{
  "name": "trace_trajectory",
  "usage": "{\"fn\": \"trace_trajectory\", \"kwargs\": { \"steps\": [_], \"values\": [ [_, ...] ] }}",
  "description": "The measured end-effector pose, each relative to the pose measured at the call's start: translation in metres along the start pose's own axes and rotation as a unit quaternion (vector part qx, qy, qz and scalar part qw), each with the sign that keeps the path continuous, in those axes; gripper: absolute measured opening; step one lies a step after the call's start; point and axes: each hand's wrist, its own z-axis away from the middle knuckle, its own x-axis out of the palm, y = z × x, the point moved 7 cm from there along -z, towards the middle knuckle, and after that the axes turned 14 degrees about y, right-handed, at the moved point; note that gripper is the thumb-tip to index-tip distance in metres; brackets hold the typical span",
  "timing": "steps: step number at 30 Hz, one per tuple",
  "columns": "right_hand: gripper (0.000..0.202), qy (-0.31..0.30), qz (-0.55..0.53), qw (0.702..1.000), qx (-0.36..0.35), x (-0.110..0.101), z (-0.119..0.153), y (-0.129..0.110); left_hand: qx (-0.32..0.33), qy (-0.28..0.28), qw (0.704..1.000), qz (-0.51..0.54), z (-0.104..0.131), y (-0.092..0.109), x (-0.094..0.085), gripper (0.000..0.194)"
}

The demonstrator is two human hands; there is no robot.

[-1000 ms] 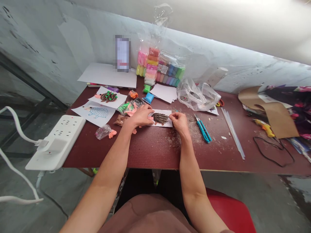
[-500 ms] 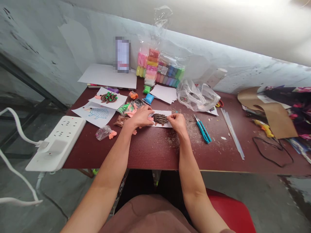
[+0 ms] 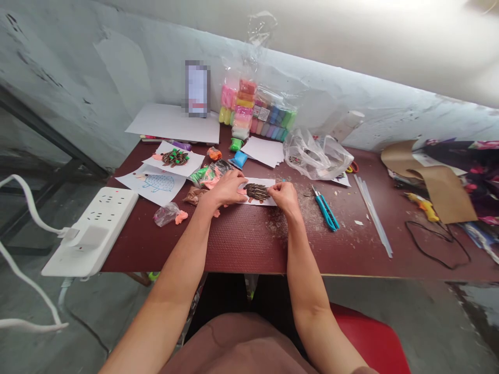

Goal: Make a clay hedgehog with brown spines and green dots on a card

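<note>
A small white paper card [image 3: 262,183] lies on the dark red table [image 3: 241,239], bearing a hedgehog shape [image 3: 256,192] covered with dark seeds. My left hand [image 3: 227,188] rests on the card's left side, fingers pressing it down by the pink head end. My right hand [image 3: 285,196] sits at the card's right edge, fingertips pinched together at the seed-covered back. Whether a seed is between those fingertips is too small to tell.
Two more hedgehog sheets [image 3: 163,174] lie at left, beside clay packets [image 3: 208,174]. A bag of coloured clay [image 3: 255,111] and a clear plastic bag [image 3: 315,153] stand behind. A teal utility knife [image 3: 325,210], glue sticks [image 3: 374,213], glue gun [image 3: 424,205] lie right; power strip [image 3: 91,228] at left.
My right hand has moved a little left, up against the right end of the seed hedgehog. My left hand has stayed on the card.
</note>
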Motion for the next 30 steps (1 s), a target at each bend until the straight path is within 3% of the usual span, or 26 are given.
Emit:
{"fn": "trace_trajectory", "kwargs": {
  "steps": [7, 20, 30],
  "values": [
    [0.021, -0.018, 0.008, 1.0, 0.008, 0.002, -0.001, 0.002, 0.006, 0.003, 1.0, -0.004, 0.0, 0.001, 0.0, 0.053],
    [0.021, 0.04, -0.053, 0.998, 0.015, -0.003, -0.005, 0.023, 0.001, -0.001, 1.0, -0.009, 0.0, 0.0, 0.0, 0.056],
    [0.032, 0.055, 0.065, 0.996, 0.011, -0.015, -0.004, 0.028, 0.003, -0.001, 1.0, -0.011, -0.001, -0.002, 0.001, 0.055]
  ]
}}
